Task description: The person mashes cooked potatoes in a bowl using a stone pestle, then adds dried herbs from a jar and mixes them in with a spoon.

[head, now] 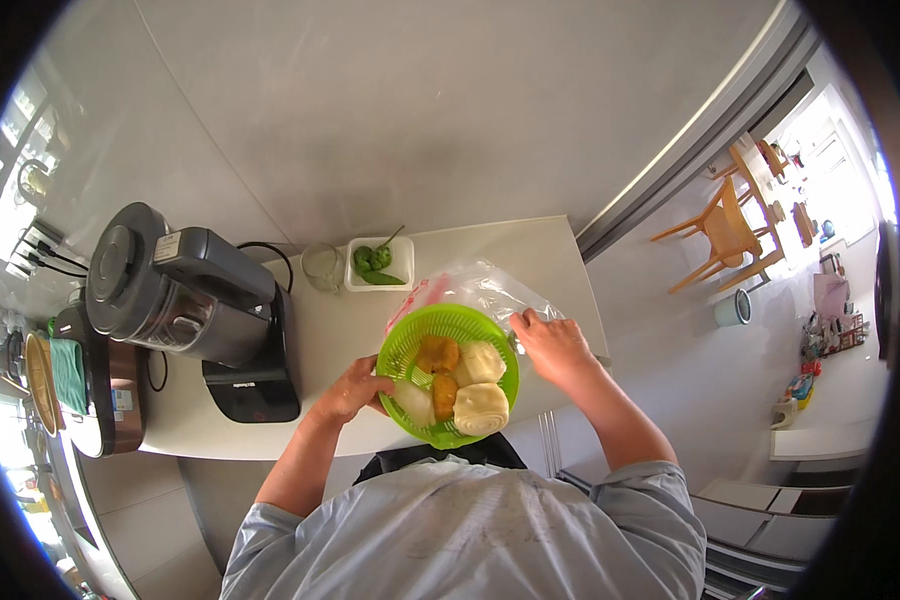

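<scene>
A green plastic basket [450,313] is held tilted close to my body at the counter's front edge. Rolled white buns [481,409], orange-brown pieces of food [438,354] and a pale, whitish piece [414,403] lie in it. My left hand [354,390] grips the basket's left rim, thumb inside and fingers partly hidden below. Beyond the basket, a clear plastic bag [487,289] with red print lies on the counter, partly covered by the basket. At the basket's right side, my right hand [551,341] pinches the edge of this bag between its fingers.
Behind the basket, a white container [349,276] holds green peppers, beside a clear glass [322,268]. A blender-like appliance [232,322] with a dark base stands at the left on the white counter [322,375]. A wall rises behind; the counter ends at the right.
</scene>
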A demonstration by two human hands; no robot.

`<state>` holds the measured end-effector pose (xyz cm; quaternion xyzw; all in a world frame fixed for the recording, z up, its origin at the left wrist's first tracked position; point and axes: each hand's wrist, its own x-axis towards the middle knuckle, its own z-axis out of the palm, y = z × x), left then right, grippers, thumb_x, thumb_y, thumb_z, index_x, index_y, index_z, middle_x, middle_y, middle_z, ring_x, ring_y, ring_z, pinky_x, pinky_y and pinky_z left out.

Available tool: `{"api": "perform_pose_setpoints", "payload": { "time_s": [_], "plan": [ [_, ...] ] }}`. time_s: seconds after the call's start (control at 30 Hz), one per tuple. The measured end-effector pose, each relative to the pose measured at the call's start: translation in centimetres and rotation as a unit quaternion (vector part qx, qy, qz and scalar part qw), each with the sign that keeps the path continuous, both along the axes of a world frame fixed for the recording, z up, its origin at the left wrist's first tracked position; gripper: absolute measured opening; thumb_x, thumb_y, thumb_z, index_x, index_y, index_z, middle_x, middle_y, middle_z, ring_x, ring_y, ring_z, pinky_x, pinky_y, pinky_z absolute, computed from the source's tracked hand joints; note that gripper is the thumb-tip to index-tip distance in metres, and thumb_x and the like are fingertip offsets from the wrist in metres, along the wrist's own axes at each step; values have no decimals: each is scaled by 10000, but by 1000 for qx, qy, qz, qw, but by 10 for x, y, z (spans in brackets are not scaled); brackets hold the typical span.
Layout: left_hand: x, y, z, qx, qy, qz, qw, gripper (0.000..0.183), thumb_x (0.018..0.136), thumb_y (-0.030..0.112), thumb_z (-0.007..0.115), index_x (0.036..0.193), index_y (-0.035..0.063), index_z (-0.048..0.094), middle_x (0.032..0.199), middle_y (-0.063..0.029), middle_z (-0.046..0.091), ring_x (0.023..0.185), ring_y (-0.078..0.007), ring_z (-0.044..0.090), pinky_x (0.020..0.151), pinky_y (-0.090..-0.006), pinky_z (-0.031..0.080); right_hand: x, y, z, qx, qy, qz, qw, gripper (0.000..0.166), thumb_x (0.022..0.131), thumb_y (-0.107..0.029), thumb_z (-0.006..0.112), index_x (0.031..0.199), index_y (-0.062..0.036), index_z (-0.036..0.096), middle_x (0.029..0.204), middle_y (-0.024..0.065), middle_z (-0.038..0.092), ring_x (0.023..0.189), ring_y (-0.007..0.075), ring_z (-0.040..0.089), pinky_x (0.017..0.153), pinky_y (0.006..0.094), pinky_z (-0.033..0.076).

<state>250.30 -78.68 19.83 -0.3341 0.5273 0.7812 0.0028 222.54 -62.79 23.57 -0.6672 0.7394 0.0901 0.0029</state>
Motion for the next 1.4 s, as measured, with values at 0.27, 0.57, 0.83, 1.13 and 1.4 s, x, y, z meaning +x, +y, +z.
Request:
{"api": "perform_pose_setpoints", "payload": {
  "time_s": [0.27, 0.57, 0.83, 1.13, 1.4],
  "plan": [
    [-5, 3, -5, -3, -10, -4, 1000, 481, 749, 57, 557, 1220, -34, 520, 999, -117, 637, 827, -208, 667, 623, -318, 595, -11, -9, 2, -160, -219, -51, 961, 247, 779, 20, 600, 1004, -52, 526, 877, 124, 574, 693, 266, 647, 605, 350, 509],
    [-39, 25, -19, 33, -31, 90, 995, 492, 782, 45, 542, 1261, -23, 459, 1053, -141, 619, 864, -260, 681, 649, -384, 620, 10, 25, 10, -179, -530, -21, 829, 170, 831, 21, 598, 982, -38, 549, 862, 129, 562, 685, 276, 540, 597, 347, 426],
    [-65, 49, -33, 49, 25, 209, 976, 466, 816, 44, 498, 1278, 11, 442, 1103, -145, 612, 918, -293, 674, 723, -413, 614, 2, 83, -6, -226, -444, -86, 863, 295, 734, 82, 525, 991, -61, 536, 887, 145, 602, 768, 366, 607, 658, 403, 485],
    [-123, 71, -69, 101, 105, 329, 933, 497, 865, 51, 537, 1341, 77, 395, 1223, -118, 559, 1060, -291, 613, 836, -464, 569, 34, 94, -65, -85, -647, -96, 752, 389, 667, 111, 539, 1012, -69, 550, 903, 114, 600, 776, 359, 605, 681, 389, 490],
    [-124, 86, -66, 120, 32, 345, 931, 464, 961, 364, 540, 1235, 58, 323, 1171, -84, 455, 896, -232, 596, 802, -402, 564, 42, 68, -90, 90, -449, 36, 888, 320, 766, -98, 561, 1084, -125, 539, 1064, 96, 596, 909, 367, 612, 768, 479, 500]
  ]
}}
